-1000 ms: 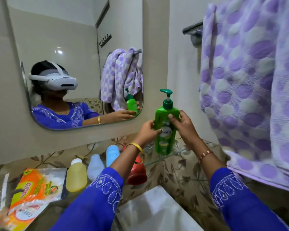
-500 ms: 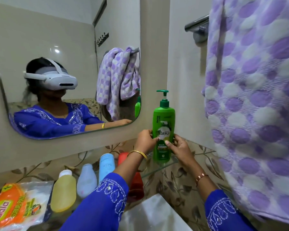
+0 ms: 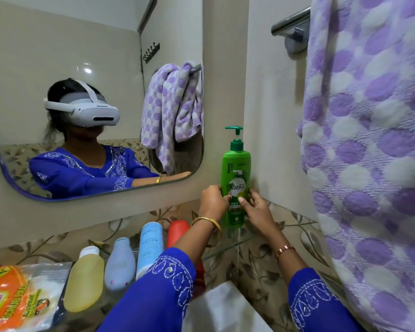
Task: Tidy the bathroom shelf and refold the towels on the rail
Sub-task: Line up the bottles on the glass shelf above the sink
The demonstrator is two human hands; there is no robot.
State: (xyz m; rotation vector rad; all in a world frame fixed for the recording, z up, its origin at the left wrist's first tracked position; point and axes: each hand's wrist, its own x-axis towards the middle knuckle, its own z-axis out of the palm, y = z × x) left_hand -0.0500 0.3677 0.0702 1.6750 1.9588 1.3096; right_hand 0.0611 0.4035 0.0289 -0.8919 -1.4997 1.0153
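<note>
The green Vatika shampoo pump bottle (image 3: 235,183) stands upright in the corner on the glass shelf (image 3: 228,248), its long axis vertical and the pump head pointing left, toward the mirror (image 3: 101,92). It sits directly between the two hands, so neither has to reach; both are equally near and already on it. The left hand (image 3: 212,200) wraps the bottle's lower left side with curled fingers, and the right hand (image 3: 255,207) grips the lower right side, thumb lying across the front label. Both are grasping the bottle low down, near its base, which looks to be resting on the glass, though the contact itself is partly hidden by the fingers. Judging from this, the bottle seems placed and the next move is simply to let go. To the left along the shelf lie a red bottle (image 3: 177,232), a light blue bottle (image 3: 150,248), a pale lavender bottle (image 3: 120,264) and a yellow bottle (image 3: 84,281), all on their sides. The purple spotted towel (image 3: 369,152) hangs bunched over the rail (image 3: 290,21) just right of the hands, not yet refolded.
</note>
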